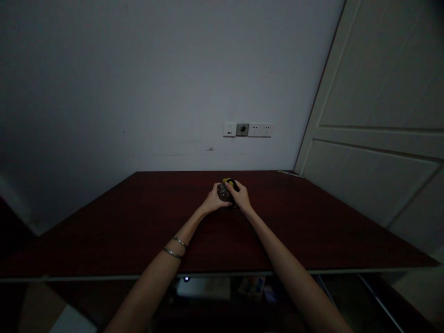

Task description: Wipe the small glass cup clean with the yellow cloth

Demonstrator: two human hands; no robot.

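Observation:
Both my arms reach out over a dark red table point(138, 222). My left hand point(213, 201) and my right hand point(240, 196) meet near the table's far middle, both closed around a small dark object with a yellow part point(227, 183). The dim light and the fingers hide most of it, so I cannot name it. Two thin bracelets point(176, 247) sit on my left wrist.
A white wall stands behind the table with a row of sockets point(247, 129). A pale panelled door point(378, 138) lies to the right. Under the table's front edge point(104, 277) are dim boxes and a small light point(186, 279).

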